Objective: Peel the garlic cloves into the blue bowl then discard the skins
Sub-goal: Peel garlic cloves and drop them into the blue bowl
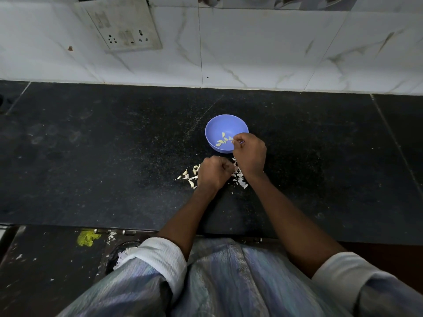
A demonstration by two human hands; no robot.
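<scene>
Dim even light, dark counter (91, 156) underexposed, wide-angle bending at edges, soft focus

Blue bowl (225, 124), pale yellow cloves (221, 141), black speckled counter (114, 145), white grey-veined tiles (263, 46).

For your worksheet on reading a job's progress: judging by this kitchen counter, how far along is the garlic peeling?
Partly done. A few peeled cloves already lie in the blue bowl. In hand: the right hand is at the bowl's rim, fingers pinched, apparently dropping one in; the left hand is curled on the counter. Left: unpeeled cloves beside the left hand, and loose skins still undiscarded.
</scene>
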